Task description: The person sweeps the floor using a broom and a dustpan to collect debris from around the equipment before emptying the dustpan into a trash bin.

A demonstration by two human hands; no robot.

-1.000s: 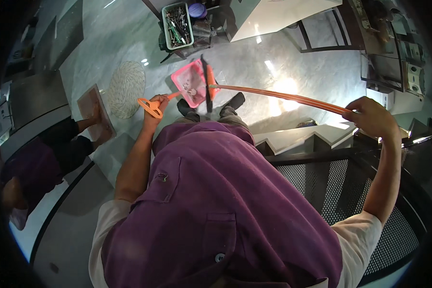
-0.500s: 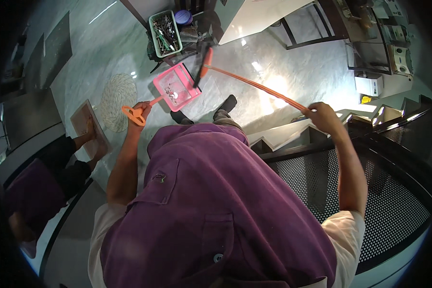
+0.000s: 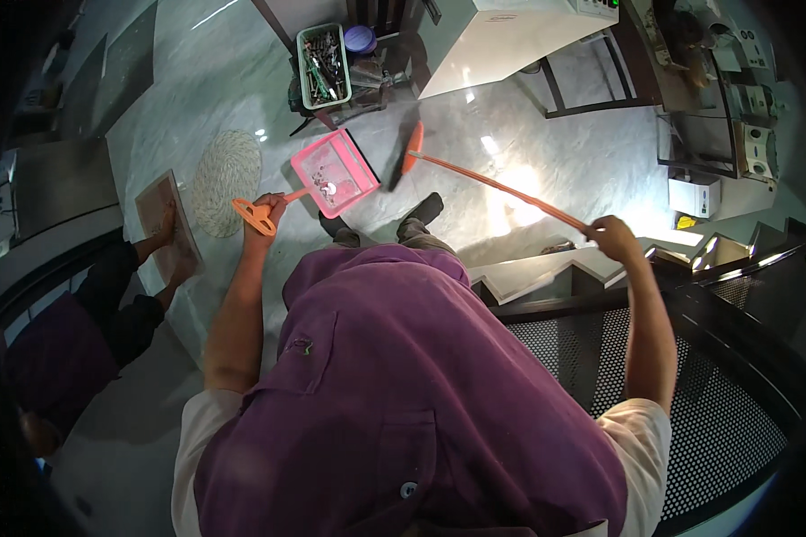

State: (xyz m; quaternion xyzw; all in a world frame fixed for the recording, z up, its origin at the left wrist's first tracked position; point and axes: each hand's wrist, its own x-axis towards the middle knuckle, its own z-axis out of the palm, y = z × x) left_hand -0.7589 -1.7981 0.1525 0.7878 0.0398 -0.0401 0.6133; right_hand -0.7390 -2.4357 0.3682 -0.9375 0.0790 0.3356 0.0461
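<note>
A pink dustpan (image 3: 360, 183) with scraps of litter in it is just ahead of my feet, its dark-edged mouth facing right. My left hand (image 3: 271, 211) is closed round its handle, below the orange looped grip (image 3: 253, 217). Out to the right, my right hand (image 3: 613, 239) grips the end of a long orange stick belonging to a broom (image 3: 501, 186). The broom's orange head (image 3: 413, 148) with dark bristles stands a short gap to the right of the dustpan's mouth. Whether the bristles touch the floor I cannot tell.
A pale green bin of tools (image 3: 325, 67) stands ahead, beside a purple round container (image 3: 360, 38). A round woven mat (image 3: 226, 183) lies left. Another person (image 3: 89, 327) holds a framed panel (image 3: 166, 219) at far left. Black perforated railing (image 3: 725, 421) and steps (image 3: 555, 277) are at right.
The broom head has swung right, away from the dustpan's mouth. My right hand has shifted slightly right and nearer. My left hand still holds the dustpan, and the whole view has shifted a little.
</note>
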